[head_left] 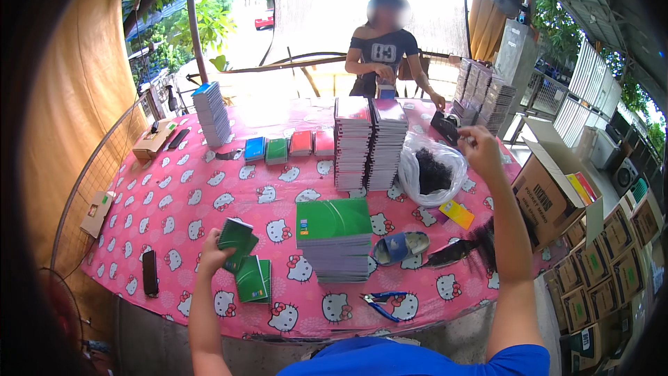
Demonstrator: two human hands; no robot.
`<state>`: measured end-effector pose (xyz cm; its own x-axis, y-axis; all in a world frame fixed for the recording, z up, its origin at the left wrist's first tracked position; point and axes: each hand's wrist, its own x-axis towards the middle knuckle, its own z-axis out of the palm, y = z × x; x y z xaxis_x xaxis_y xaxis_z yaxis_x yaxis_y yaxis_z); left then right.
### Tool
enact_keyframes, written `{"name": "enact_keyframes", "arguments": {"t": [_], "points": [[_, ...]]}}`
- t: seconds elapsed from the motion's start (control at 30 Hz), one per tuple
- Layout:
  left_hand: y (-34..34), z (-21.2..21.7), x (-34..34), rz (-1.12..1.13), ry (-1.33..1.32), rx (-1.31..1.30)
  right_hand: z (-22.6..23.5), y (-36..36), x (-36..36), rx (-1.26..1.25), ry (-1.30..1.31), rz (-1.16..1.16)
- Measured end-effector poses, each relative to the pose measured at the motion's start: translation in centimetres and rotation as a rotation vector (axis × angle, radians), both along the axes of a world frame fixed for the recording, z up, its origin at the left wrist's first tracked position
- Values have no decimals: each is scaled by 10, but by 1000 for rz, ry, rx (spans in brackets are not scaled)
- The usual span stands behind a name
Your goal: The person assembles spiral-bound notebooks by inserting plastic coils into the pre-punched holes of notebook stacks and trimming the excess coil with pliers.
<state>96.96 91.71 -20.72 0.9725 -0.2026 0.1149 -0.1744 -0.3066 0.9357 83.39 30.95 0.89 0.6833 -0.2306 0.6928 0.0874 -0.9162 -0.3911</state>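
While a tall double stack of notebooks [369,141] waits at the middle of the pink cartoon-print table [174,202], a person in a blue shirt works through a batch of small green booklets at its near edge. Their left hand [212,259] grasps a thin bundle of green booklets [236,238], held just above the cloth, with two more green booklets [254,279] lying flat right below it. The right hand [480,150] is raised well off to the far right, fingers pinched together as if on something small; what it holds, if anything, cannot be told from this view. It hovers beside a clear plastic bag of dark bands [432,173].

Judging by the layout, the work looks only partly done: a thick pile of green-covered notebooks [334,237] stands next to the left hand, and small coloured bundles [289,146] in blue, green and red sit in a row farther back, seemingly finished. Large stacks remain at the centre and far corners, so plenty appears left.

Blue-handled pliers [381,301], a blue slipper-shaped object [402,245], a dark phone [149,273] and yellow cards [457,213] lie about the table. Across it, a second person [384,56] handles a small item, and cardboard cartons [591,264] crowd the floor at right.
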Motion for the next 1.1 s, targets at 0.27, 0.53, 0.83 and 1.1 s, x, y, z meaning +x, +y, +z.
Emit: {"name": "enact_keyframes", "arguments": {"t": [0.27,0.53,0.83,1.1], "points": [[36,-66,-86,367,313,-181,130,90,-11,346,455,638],[8,-82,-90,393,474,-203,169,146,1,-243,-131,523],[13,-96,-91,614,118,438,146,148,-3,-415,-347,336],[-63,79,-44,274,-166,232,91,131,-20,-411,-13,286]]}}
